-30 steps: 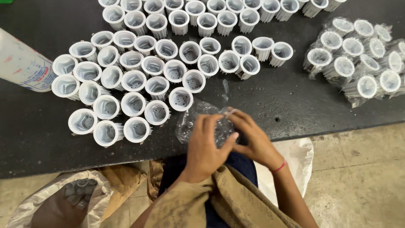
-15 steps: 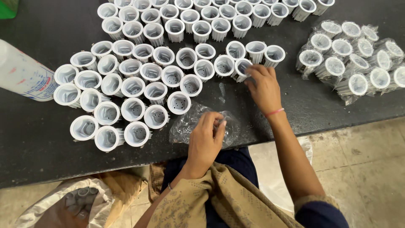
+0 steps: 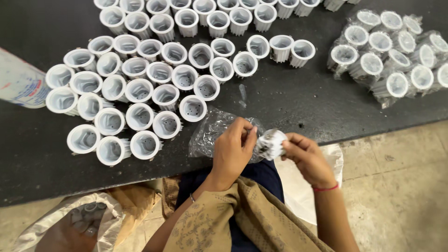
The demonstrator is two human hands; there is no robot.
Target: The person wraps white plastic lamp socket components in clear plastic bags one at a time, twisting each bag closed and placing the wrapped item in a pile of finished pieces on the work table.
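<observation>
Head view, looking down: a seated worker at the near edge of a black worktable [image 3: 298,102] holds one small white ribbed plastic cup [image 3: 270,143] between both hands, just off the table's near edge & above the lap. Left hand [image 3: 233,151] has its fingers curled, fingertips pinched on the cup's left side; right hand [image 3: 305,156] grips the cup's right side w/ thumb & forefingers closed round it. A red thread circles the right wrist.

Directly behind the hands, on the table, lies a crumpled clear plastic bag [image 3: 210,133], partly under the left hand.

To the left & far side, dozens of loose white cups [image 3: 154,79] stand mouth-up in a tight cluster, touching one another, running to the far edge of the frame. Far right: a batch of wrapped cups [image 3: 389,51] in clear film, well apart from the loose ones. At the left edge, a white cylinder w/ a printed label [image 3: 21,81] lies on its side.

Near left, on the floor, an open grey sack [image 3: 70,224]; a white bag [image 3: 303,186] sits under the right forearm.
</observation>
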